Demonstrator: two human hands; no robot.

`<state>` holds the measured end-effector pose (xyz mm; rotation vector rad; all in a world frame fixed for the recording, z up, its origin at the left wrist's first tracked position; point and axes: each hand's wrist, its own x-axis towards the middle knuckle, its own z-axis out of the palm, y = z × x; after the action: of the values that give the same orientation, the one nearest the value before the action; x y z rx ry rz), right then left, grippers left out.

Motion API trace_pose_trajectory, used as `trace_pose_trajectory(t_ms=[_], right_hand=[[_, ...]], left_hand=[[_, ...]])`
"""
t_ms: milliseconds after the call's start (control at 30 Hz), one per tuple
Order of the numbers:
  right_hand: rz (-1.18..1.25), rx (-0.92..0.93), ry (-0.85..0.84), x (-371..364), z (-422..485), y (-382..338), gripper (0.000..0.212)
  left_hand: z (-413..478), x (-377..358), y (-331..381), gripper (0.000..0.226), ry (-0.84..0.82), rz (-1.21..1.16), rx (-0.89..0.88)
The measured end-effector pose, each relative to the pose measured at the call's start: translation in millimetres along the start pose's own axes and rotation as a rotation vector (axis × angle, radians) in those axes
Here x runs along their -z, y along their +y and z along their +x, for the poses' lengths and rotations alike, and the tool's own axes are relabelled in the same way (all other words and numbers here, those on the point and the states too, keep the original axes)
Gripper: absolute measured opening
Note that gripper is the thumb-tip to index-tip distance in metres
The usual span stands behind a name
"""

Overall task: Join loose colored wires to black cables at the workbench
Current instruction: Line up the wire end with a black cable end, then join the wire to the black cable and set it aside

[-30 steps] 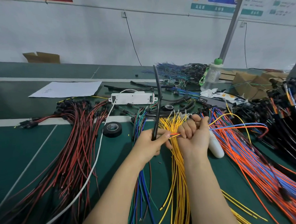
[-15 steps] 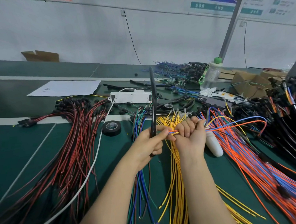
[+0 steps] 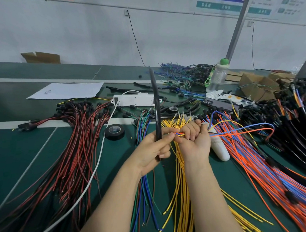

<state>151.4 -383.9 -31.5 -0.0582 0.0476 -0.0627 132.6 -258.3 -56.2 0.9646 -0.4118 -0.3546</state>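
Loose colored wires, a thin bunch of orange, blue and yellow strands [image 3: 236, 132], sit in our right hand [image 3: 194, 142]. Its grip is curled tight round them, just above the pile of yellow wires [image 3: 180, 184] on the green table [image 3: 28, 155]. Their ends poke out left, right at our left thumb tip. Our left hand [image 3: 153, 150] pinches the long black sheathed cable [image 3: 156, 105], which stands near upright. Over the last 1 second the hands have stayed together, but the cable has slid lower through the left grip. Its bottom end now shows below the palm, and its top leans slightly left. We judge the ends are being lined up, with the joint not yet made.
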Motion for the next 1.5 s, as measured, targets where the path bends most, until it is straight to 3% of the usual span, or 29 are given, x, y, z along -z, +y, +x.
trace_pose_trajectory(t_ms=[367,700,900,967,1100,1233,1500], right_hand=[[-0.074,0.021,0.031,-3,-3,6,0.045],[-0.093,0.024,0.016,-6,-4,7,0.046],[-0.204,0.006,0.013,-5,-6,8,0.043],[-0.183,0.022,0.003,-6,-6,3,0.042],[-0.080,0.035,-0.035,-9,-7,-2,0.044],[-0.008,-0.017,-0.087,-12,-10,3,0.047],[0.087,0.010,-0.114,-14,-10,-2,0.050]], left_hand=[[3,-3,-2,0.018,0.112,0.093,0.016],[2,-4,-2,0.025,0.113,0.093,0.022],[2,-3,-1,0.009,0.170,0.236,0.020],[4,-4,2,0.008,0.213,0.174,0.031],[7,-2,16,0.018,0.243,-0.235,-0.098],[8,-4,14,0.025,0.338,-0.038,-0.137],[6,-6,4,0.019,0.441,-0.089,-0.172]])
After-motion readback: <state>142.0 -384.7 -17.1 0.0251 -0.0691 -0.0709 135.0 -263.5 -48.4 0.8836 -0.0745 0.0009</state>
